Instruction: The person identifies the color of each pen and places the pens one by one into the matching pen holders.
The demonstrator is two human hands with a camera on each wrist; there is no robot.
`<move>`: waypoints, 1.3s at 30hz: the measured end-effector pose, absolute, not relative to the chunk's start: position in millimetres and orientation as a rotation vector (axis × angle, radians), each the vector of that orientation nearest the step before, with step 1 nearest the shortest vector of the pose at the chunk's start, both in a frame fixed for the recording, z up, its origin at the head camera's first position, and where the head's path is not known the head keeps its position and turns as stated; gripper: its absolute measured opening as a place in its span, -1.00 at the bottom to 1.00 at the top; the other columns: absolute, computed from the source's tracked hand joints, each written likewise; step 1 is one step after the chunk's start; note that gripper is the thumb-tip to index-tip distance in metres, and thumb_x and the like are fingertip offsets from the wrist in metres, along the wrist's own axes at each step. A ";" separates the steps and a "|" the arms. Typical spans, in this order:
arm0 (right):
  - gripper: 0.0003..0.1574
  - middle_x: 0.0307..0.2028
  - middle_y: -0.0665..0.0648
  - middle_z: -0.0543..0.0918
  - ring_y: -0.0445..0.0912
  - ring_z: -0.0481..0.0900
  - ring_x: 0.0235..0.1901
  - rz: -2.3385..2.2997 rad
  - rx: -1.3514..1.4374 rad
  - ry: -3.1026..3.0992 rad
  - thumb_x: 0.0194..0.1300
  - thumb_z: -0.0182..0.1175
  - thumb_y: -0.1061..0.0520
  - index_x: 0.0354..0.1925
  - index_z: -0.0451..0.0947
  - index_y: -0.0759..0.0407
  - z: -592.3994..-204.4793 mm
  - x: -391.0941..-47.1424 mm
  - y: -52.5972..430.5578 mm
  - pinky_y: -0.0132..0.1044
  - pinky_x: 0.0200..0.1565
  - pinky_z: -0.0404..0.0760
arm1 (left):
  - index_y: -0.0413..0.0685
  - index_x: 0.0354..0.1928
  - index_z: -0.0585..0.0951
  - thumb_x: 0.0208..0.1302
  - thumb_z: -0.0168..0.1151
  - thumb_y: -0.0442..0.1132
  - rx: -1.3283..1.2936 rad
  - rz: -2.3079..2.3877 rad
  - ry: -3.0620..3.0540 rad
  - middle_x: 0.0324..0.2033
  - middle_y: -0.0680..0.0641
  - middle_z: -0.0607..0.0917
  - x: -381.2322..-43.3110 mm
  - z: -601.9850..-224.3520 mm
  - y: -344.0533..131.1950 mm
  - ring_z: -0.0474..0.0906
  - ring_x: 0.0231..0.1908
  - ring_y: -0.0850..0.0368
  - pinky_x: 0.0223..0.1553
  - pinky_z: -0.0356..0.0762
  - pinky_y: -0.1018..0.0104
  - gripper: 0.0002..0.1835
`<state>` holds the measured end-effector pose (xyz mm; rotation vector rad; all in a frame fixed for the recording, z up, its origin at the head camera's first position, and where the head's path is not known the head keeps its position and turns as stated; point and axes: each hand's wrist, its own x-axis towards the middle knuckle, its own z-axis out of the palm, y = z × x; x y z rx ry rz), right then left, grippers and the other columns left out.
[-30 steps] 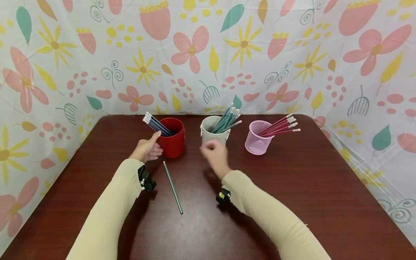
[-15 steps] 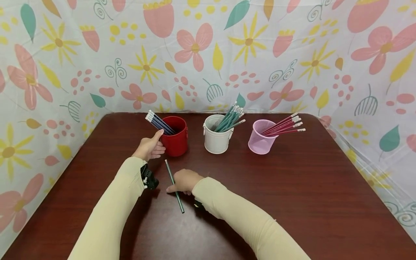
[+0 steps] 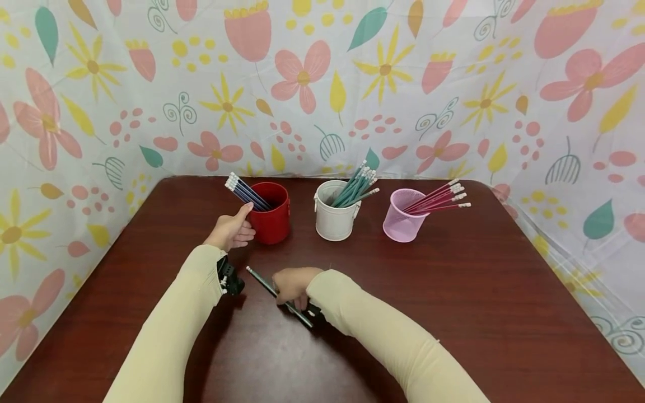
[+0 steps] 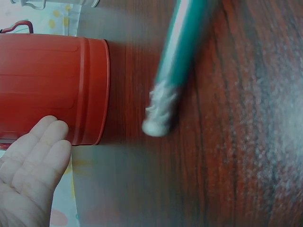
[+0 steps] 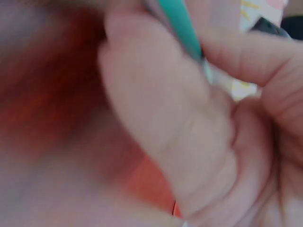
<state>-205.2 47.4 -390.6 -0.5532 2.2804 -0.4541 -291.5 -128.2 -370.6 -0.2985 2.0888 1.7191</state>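
My right hand pinches a dark green pencil near its middle, in front of the cups. The pencil slants with its white eraser end at the far left. In the left wrist view its eraser end shows large and close. The right wrist view is blurred, with the green shaft between thumb and fingers. At the left, my left hand touches the side of a red bucket, its thumb up near the rim. Its fingers lie fairly straight against the wall. Several dark blue pencils lean out of the bucket.
A white bucket with several green pencils stands at the back middle. To its right is a pink mesh cup with several dark pink pencils. The brown table meets a floral cloth behind.
My right hand came from the white bucket down to the loose green pencil and took hold of it. The pencil has turned, its near end swinging right. My left hand stays at the red bucket.
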 end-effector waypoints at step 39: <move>-0.60 -0.28 0.32 0.65 0.10 0.61 -0.26 -1.690 -0.009 3.139 0.07 0.32 0.36 -0.10 0.47 0.43 -304.9 -281.5 158.6 -0.13 -0.13 0.55 | -0.51 0.24 0.33 0.36 -0.11 0.27 -0.310 1.742 2.111 0.15 -0.41 0.46 -293.6 -374.3 -121.8 0.45 0.15 -0.22 0.16 0.41 0.04 -0.13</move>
